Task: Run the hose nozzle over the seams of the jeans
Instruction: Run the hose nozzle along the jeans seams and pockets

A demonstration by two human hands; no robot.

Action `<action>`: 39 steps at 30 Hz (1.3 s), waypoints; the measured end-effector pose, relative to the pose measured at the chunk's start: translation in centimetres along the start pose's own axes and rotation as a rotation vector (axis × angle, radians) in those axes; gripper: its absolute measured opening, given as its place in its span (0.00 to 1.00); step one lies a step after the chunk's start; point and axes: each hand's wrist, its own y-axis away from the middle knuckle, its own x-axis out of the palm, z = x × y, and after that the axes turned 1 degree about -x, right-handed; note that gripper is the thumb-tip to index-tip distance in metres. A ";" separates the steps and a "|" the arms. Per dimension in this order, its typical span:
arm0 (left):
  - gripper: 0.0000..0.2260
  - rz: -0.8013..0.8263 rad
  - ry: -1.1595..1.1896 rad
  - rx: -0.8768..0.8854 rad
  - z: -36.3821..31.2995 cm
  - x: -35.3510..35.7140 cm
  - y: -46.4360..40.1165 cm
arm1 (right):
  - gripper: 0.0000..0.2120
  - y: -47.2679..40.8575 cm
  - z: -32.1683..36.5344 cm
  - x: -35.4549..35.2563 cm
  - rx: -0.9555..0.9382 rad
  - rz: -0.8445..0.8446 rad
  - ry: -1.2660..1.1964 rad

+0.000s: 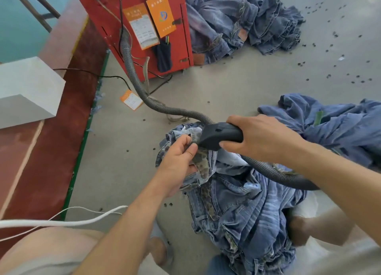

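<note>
A white cord (61, 221) crosses the lower left, nearest the camera, over the person's knee. Just beyond, the jeans (237, 208) lie bunched between the person's legs on the grey floor (123, 171), inside out as far as the patterned pocket lining suggests, so the seams face up where the nozzle can reach them.

The left hand (177, 161) pinches a fold of that lining and denim between thumb and curled fingers and lifts it off the heap; this seems meant to stretch the cloth and present one seam to the tool. The right hand (263, 138) wraps around the black handle of the hose nozzle (214, 137), fingers curled over the top and thumb beneath, a grip that lets the wrist steer the mouth. The nozzle's mouth rests against the raised fold, touching the cloth right beside the left fingertips.

The ribbed grey hose (144, 97) loops from behind the right forearm, passes the nozzle and snakes away across the floor to the red machine (132, 0), with enough slack to move freely. More blue denim (340, 126) lies to the right, and a further pile of jeans (247, 19) sits beside the machine, well apart, probably sorted from the pair in hand. Dark thread scraps (340, 68) dot the floor.
</note>
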 end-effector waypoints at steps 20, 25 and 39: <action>0.07 -0.058 0.329 -0.118 -0.4 -0.4 -0.9 | 0.13 -0.5 0.7 0.2 0.100 0.190 -0.089; 0.10 -0.088 0.344 -0.140 -0.6 -0.1 -0.8 | 0.13 -2.0 -0.3 -1.0 0.194 0.044 -0.070; 0.18 0.005 0.629 -0.127 -1.7 0.8 -0.8 | 0.23 -1.3 -0.8 0.8 0.147 -0.097 -0.306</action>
